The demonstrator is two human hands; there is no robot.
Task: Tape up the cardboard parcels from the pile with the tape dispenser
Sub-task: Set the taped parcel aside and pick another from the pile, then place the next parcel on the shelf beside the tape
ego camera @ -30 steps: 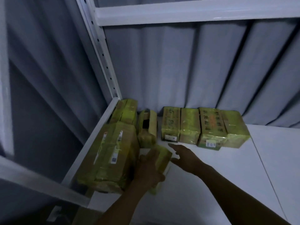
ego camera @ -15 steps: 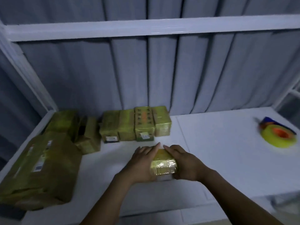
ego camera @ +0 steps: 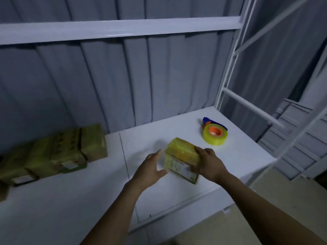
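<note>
Behind the parcel (ego camera: 180, 156), tape dispenser (ego camera: 214, 134) lies apart; right grip (ego camera: 209, 164) clasps parcel; left grip (ego camera: 151, 167) spread.

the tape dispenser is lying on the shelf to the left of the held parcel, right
No. The tape dispenser is lying on the shelf to the right of the held parcel, not the left. The head view shows this.

Yellow-taped parcel (ego camera: 181, 157), yellow tape roll (ego camera: 215, 137) with orange core on a blue dispenser (ego camera: 207, 120), white shelf (ego camera: 238, 156), grey curtain (ego camera: 123, 82)
</note>
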